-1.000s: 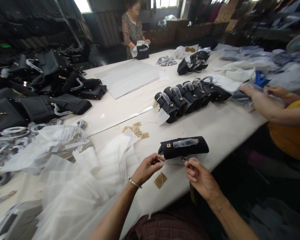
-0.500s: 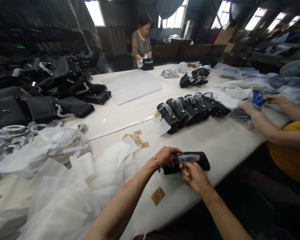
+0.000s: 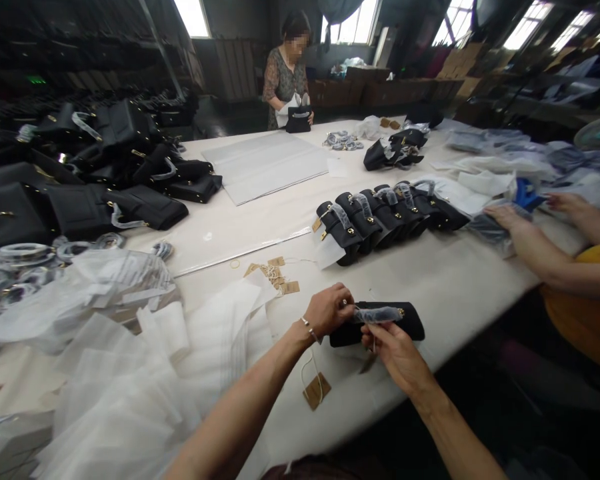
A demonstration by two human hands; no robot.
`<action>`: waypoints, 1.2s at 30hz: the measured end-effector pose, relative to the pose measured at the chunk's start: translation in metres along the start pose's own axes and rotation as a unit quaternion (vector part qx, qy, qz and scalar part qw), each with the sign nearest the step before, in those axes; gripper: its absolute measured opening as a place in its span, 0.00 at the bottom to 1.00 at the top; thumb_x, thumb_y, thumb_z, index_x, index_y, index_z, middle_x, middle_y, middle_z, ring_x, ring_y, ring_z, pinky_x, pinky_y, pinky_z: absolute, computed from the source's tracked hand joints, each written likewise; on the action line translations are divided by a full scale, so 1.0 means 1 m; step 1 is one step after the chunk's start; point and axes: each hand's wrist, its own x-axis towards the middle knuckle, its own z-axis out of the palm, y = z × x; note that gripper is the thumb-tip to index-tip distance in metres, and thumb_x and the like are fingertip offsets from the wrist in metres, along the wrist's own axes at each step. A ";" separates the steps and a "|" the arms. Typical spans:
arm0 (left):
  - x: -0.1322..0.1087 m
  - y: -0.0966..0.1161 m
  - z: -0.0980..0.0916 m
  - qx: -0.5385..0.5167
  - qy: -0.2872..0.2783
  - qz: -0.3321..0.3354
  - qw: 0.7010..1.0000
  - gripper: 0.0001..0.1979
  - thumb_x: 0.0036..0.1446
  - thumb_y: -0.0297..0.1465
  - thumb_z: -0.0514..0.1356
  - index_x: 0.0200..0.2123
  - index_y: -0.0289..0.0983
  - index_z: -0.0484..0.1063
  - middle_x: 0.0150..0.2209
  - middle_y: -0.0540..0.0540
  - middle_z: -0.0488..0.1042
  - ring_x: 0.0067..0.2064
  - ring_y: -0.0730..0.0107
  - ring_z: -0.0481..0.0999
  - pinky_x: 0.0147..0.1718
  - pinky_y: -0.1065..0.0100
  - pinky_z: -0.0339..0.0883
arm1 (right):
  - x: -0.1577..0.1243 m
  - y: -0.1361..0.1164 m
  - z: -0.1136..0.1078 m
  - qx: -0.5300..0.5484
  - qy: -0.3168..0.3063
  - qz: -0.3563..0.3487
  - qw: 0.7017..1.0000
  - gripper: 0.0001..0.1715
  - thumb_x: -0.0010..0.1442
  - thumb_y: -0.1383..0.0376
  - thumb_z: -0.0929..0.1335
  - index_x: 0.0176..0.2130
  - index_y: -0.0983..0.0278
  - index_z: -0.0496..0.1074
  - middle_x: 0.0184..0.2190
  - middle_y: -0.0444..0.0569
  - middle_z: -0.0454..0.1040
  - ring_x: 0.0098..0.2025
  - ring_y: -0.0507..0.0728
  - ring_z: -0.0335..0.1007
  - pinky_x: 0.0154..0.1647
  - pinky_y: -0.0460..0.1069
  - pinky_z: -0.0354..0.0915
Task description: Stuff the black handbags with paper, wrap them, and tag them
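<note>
A black handbag (image 3: 414, 325) lies on the table before me, its handle (image 3: 383, 315) wrapped in clear plastic. My left hand (image 3: 330, 310), a bracelet at the wrist, is closed in a pinch at the handle's left end; what the fingertips hold is hidden. Below the handle, my right hand (image 3: 394, 350) pinches a thin pale string, and a brown tag (image 3: 369, 363) hangs beneath its fingers. Another brown tag (image 3: 317, 391) with a looped string rests on the table nearer to me.
Several black bags (image 3: 363, 220) stand in a row ahead. Loose tags (image 3: 280, 275) and white wrapping sheets (image 3: 215, 333) lie to the left, with a bag pile (image 3: 75, 207) beyond. A co-worker's arms (image 3: 540, 247) reach in from the right; another person (image 3: 287, 80) stands across the table.
My left hand has shifted slightly left along the handle, its fingers more curled. A brown tag now shows under my right hand. The person opposite has lifted a hand to the bag's side.
</note>
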 end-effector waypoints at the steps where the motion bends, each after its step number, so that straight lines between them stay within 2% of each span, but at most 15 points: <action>1: -0.004 -0.002 -0.001 -0.082 0.009 -0.033 0.996 0.01 0.52 0.27 0.59 0.29 0.37 0.70 0.34 0.48 0.71 0.33 0.71 0.68 0.34 0.71 0.60 | -0.003 0.002 -0.002 -0.017 0.011 -0.008 1.000 0.25 0.39 0.56 0.80 0.36 0.62 0.75 0.31 0.44 0.76 0.35 0.53 0.70 0.38 0.47 0.68; 3: -0.013 -0.004 -0.002 -0.261 0.006 -0.084 0.962 0.02 0.51 0.28 0.60 0.28 0.35 0.69 0.35 0.47 0.73 0.33 0.71 0.69 0.35 0.70 0.62 | -0.009 0.006 -0.005 -0.066 0.013 -0.007 0.998 0.28 0.38 0.55 0.80 0.39 0.62 0.76 0.34 0.45 0.77 0.39 0.54 0.72 0.44 0.48 0.67; 5: -0.021 -0.005 -0.002 -0.395 0.000 -0.108 0.912 0.05 0.50 0.30 0.62 0.28 0.34 0.69 0.34 0.45 0.74 0.35 0.69 0.71 0.38 0.69 0.63 | -0.013 0.009 -0.006 -0.111 0.006 0.023 0.994 0.30 0.37 0.53 0.80 0.39 0.62 0.77 0.34 0.46 0.78 0.39 0.55 0.72 0.42 0.49 0.66; 8: -0.029 -0.005 0.001 -0.505 0.018 -0.113 0.856 0.07 0.50 0.31 0.62 0.26 0.35 0.66 0.26 0.48 0.71 0.37 0.66 0.73 0.42 0.66 0.63 | -0.016 0.010 -0.003 -0.154 -0.008 0.071 0.986 0.30 0.34 0.51 0.80 0.35 0.63 0.77 0.30 0.46 0.77 0.33 0.56 0.71 0.35 0.51 0.67; 10: -0.032 -0.003 0.004 -0.525 0.019 -0.120 0.842 0.09 0.51 0.32 0.62 0.26 0.36 0.64 0.21 0.51 0.68 0.32 0.69 0.72 0.37 0.68 0.63 | -0.015 0.009 0.001 -0.191 -0.030 0.072 0.978 0.29 0.36 0.47 0.79 0.34 0.62 0.78 0.30 0.47 0.77 0.34 0.58 0.71 0.36 0.52 0.67; 13: -0.036 -0.002 0.006 -0.464 0.016 -0.142 0.874 0.11 0.52 0.36 0.63 0.28 0.35 0.66 0.21 0.53 0.67 0.23 0.76 0.64 0.26 0.73 0.57 | -0.012 0.005 0.003 -0.274 -0.050 0.029 0.960 0.28 0.41 0.43 0.76 0.32 0.63 0.80 0.34 0.51 0.79 0.41 0.62 0.72 0.45 0.55 0.65; 15: -0.041 -0.001 0.006 -0.405 0.007 -0.148 0.902 0.13 0.52 0.38 0.65 0.29 0.34 0.69 0.23 0.53 0.67 0.23 0.78 0.61 0.23 0.73 0.53 | -0.010 0.003 0.003 -0.283 -0.049 0.036 0.957 0.27 0.41 0.43 0.76 0.31 0.63 0.80 0.33 0.50 0.78 0.40 0.62 0.71 0.44 0.54 0.65; 18: -0.049 0.000 0.005 -0.345 -0.004 -0.110 0.932 0.15 0.52 0.40 0.66 0.29 0.33 0.71 0.26 0.51 0.67 0.27 0.76 0.63 0.27 0.73 0.55 | -0.011 0.004 0.001 -0.165 -0.063 0.092 0.980 0.27 0.40 0.48 0.78 0.36 0.62 0.80 0.30 0.47 0.77 0.33 0.57 0.70 0.34 0.51 0.66; 21: -0.059 0.004 0.001 -0.292 0.009 -0.048 0.955 0.12 0.54 0.37 0.66 0.28 0.34 0.73 0.31 0.48 0.68 0.33 0.73 0.66 0.32 0.72 0.59 | -0.012 0.009 0.006 -0.030 -0.046 0.102 0.993 0.25 0.35 0.57 0.82 0.34 0.62 0.80 0.32 0.47 0.77 0.33 0.54 0.70 0.34 0.48 0.67; 25: -0.073 0.011 0.003 -0.262 0.023 0.007 0.965 0.06 0.54 0.31 0.66 0.29 0.35 0.73 0.39 0.45 0.67 0.39 0.71 0.66 0.35 0.72 0.62 | -0.013 0.023 0.023 0.063 0.037 0.079 0.994 0.27 0.31 0.59 0.82 0.33 0.63 0.79 0.32 0.46 0.79 0.33 0.53 0.72 0.32 0.45 0.67; 29: -0.086 0.014 0.016 -0.242 0.062 0.005 0.968 0.04 0.53 0.25 0.64 0.32 0.36 0.72 0.45 0.44 0.65 0.43 0.69 0.67 0.35 0.73 0.65 | -0.014 0.038 0.037 0.123 0.092 0.039 0.987 0.25 0.33 0.60 0.82 0.34 0.61 0.79 0.31 0.44 0.78 0.31 0.51 0.72 0.26 0.42 0.65; 31: -0.090 0.012 0.022 -0.212 0.085 0.009 0.974 0.04 0.52 0.22 0.63 0.32 0.36 0.72 0.46 0.44 0.64 0.44 0.68 0.68 0.34 0.73 0.65 | -0.014 0.041 0.039 0.147 0.096 0.025 0.984 0.24 0.34 0.61 0.82 0.33 0.62 0.79 0.30 0.42 0.77 0.24 0.46 0.66 0.18 0.40 0.60; 33: -0.093 0.011 0.023 -0.176 0.098 0.022 0.979 0.05 0.52 0.21 0.62 0.31 0.36 0.71 0.47 0.44 0.64 0.44 0.69 0.68 0.33 0.74 0.65 | -0.016 0.042 0.038 0.148 0.086 0.022 0.985 0.23 0.36 0.61 0.81 0.34 0.62 0.79 0.28 0.40 0.75 0.18 0.42 0.56 0.13 0.38 0.51; 34: -0.093 0.010 0.023 -0.164 0.102 0.026 0.981 0.05 0.52 0.21 0.62 0.32 0.36 0.71 0.47 0.44 0.65 0.44 0.69 0.69 0.33 0.74 0.66 | -0.017 0.041 0.036 0.144 0.075 0.027 0.986 0.23 0.37 0.62 0.81 0.36 0.62 0.79 0.29 0.40 0.75 0.18 0.41 0.54 0.12 0.38 0.50; 36: -0.094 0.010 0.022 -0.155 0.107 0.026 0.982 0.04 0.54 0.22 0.61 0.32 0.36 0.70 0.48 0.43 0.65 0.42 0.70 0.69 0.33 0.74 0.67 | -0.020 0.040 0.034 0.137 0.050 0.035 0.989 0.25 0.38 0.63 0.81 0.39 0.60 0.79 0.33 0.40 0.75 0.21 0.41 0.59 0.16 0.37 0.56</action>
